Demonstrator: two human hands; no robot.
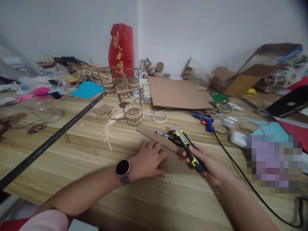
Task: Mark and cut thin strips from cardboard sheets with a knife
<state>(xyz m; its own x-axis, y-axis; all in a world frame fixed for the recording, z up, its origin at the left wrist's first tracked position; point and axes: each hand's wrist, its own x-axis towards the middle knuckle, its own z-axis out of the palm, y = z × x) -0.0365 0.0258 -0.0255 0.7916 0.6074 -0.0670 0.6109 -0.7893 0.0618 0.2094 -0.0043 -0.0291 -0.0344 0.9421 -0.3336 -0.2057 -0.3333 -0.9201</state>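
Note:
My left hand (pixel 147 159), with a dark watch on the wrist, lies flat on a brown cardboard piece (pixel 174 162) on the wooden table (pixel 79 150). My right hand (pixel 209 165) grips a yellow and black utility knife (pixel 187 145), its blade end pointing away from me over a narrow cardboard strip (pixel 154 135). Scissors (pixel 168 134) lie on that strip just beyond the knife. A small stick-built basket (pixel 133 113) stands further back, with loose wooden sticks (pixel 109 125) to its left.
A long black ruler (pixel 51 138) runs diagonally at left. A large cardboard sheet (pixel 176 93), a red bag (pixel 121 48), a blue glue gun (pixel 206 121) with a black cable (pixel 243 178), an open box (pixel 234 81), a tape ring (pixel 159 116) and craft clutter fill the back and right.

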